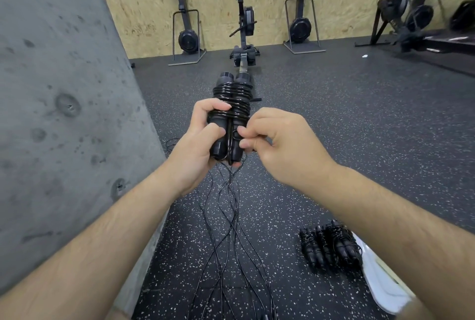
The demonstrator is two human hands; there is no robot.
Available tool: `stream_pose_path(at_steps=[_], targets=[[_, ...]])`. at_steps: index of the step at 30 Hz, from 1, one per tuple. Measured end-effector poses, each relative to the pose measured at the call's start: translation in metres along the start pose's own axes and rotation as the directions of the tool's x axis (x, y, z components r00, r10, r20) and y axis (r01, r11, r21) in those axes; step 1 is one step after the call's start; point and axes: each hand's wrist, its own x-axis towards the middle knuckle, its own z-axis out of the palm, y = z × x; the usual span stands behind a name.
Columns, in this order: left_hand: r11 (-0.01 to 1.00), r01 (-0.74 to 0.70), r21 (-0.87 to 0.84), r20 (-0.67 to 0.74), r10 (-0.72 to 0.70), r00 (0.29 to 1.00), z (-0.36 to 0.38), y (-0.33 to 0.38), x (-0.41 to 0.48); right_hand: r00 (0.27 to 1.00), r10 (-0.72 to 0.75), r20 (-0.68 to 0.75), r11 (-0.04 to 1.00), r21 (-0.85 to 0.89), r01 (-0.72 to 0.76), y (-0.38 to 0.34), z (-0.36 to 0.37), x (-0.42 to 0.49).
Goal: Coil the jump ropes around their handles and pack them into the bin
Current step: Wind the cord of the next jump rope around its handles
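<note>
Left hand (203, 139) grips the coiled jump rope handles (231, 103); right hand (280, 145) fingers pinch a rope loop (234, 136) (coil nearly done). Next, prob. tuck it under a wrap.

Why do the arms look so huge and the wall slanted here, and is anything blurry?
Head view: the wide-angle lens stretches the forearms near the bottom edge and tilts the concrete wall; the gym machines at far right are smeared; the left hand, right hand and coiled jump rope are sharp, with small glints on the cord; lighting is even.
</note>
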Motion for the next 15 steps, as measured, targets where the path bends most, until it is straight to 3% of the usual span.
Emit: stream_pose_path(at_steps=[5,10,15], targets=[[1.000,0.018,0.008,-0.020,-0.017,1.000,0.004,0.000,0.002,0.999,-0.022,-0.024,1.000,0.017,0.022,-0.001,0.003,-0.002],[0.999,0.032,-0.033,0.003,-0.032,0.999,0.006,-0.004,0.003,0.971,0.211,-0.114,0.973,0.117,-0.198,-0.005,0.010,-0.007],[0.996,0.046,-0.072,0.062,-0.042,0.997,0.000,-0.008,0.001,0.948,0.292,-0.124,0.955,0.090,-0.282,-0.012,0.010,-0.006]])
